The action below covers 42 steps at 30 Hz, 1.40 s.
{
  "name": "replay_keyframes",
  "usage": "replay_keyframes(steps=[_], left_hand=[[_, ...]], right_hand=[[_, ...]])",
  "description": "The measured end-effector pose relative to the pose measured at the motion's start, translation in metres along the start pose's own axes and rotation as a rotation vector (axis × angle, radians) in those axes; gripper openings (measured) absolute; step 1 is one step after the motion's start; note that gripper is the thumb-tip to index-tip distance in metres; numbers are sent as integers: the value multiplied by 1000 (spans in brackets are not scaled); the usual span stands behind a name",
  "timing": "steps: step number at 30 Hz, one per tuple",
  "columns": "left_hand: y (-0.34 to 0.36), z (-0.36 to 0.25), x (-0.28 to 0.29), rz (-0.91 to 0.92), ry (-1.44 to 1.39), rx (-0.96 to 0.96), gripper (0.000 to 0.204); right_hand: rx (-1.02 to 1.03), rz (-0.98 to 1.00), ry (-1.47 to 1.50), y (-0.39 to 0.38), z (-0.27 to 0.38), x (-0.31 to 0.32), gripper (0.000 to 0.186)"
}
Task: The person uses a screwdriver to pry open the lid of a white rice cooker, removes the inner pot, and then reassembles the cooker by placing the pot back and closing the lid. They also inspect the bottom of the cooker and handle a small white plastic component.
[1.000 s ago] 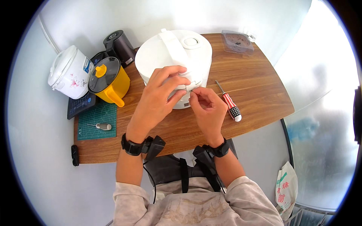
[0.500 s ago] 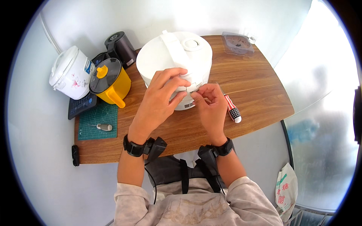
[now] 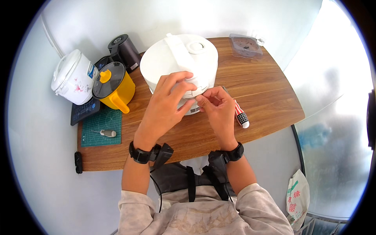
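A large round white rice cooker [image 3: 158, 58] stands at the table's far edge, a wide handle band running over its top. My left hand [image 3: 164, 96] grips its front rim, fingers curved on the lid front and thumb lower down by the latch part. Beside it my right hand [image 3: 217, 107] is closed in a pinch at the same spot, thumb against forefinger. Whatever lies between those fingertips is too small or hidden to make out. Just right of that hand lies a screwdriver [image 3: 242, 116] with a striped and dotted handle, its shaft partly covered by the hand.
Left on the wooden table [image 3: 266, 94] stand a yellow pot [image 3: 123, 88] with a dark lid, a white flowered cooker [image 3: 74, 78] and a dark kettle [image 3: 127, 53]. A grey-handled screwdriver [image 3: 107, 133] lies on a green cutting mat [image 3: 102, 140]. A clear plastic tray [image 3: 246, 45] sits back right.
The rice cooker has shifted and tilted slightly to the left and toward me. My right hand's pinch has moved a little left, closer to my left thumb. My left hand stays on the rim.
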<state>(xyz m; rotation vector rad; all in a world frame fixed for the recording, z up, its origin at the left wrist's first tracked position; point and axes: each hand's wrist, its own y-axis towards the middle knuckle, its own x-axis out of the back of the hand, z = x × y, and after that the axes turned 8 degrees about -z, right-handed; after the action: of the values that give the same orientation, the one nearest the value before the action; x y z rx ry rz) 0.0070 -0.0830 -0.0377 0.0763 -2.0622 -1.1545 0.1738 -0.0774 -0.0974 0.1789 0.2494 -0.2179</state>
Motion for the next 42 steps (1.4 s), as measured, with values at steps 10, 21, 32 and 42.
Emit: replay_keyframes(steps=[10, 21, 32, 42], left_hand=[[-3, 1, -12, -51, 44, -2, 35], [0, -4, -18, -83, 115, -1, 39], [7, -8, -18, -55, 219, 17, 55], [26, 1, -3, 155, 166, -40, 61]], right_hand=[[13, 67, 20, 6, -5, 7, 12], [94, 146, -133, 7, 7, 19, 10], [515, 87, -1348, 5, -10, 121, 43], [329, 109, -1328, 15, -45, 139, 37]])
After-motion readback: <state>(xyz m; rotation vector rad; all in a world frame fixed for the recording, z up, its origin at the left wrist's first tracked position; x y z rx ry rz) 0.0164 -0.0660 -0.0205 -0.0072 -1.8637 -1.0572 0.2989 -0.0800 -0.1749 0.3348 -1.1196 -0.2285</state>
